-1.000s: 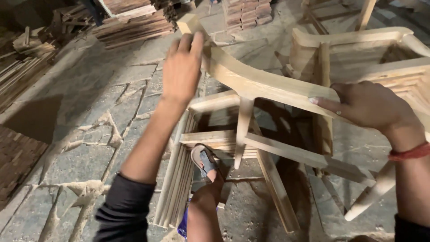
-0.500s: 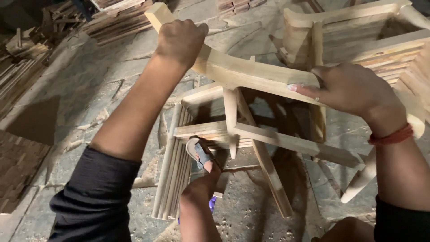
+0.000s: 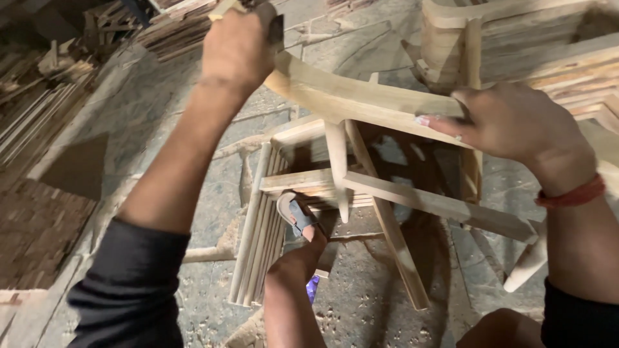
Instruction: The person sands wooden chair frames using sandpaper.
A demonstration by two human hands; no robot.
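Curved wooden rail (image 3: 361,100) of an unfinished chair frame (image 3: 393,200), long axis running from upper left down to the right, spanning both hands. Left hand (image 3: 240,48) fisted round its far end; right hand (image 3: 516,122) pressed on the near end, fingers curled over, apparently gripping. Sandalled foot (image 3: 298,216) braced on a lower bar. Stone floor (image 3: 129,122) below; lumber stacks (image 3: 180,26) beyond.
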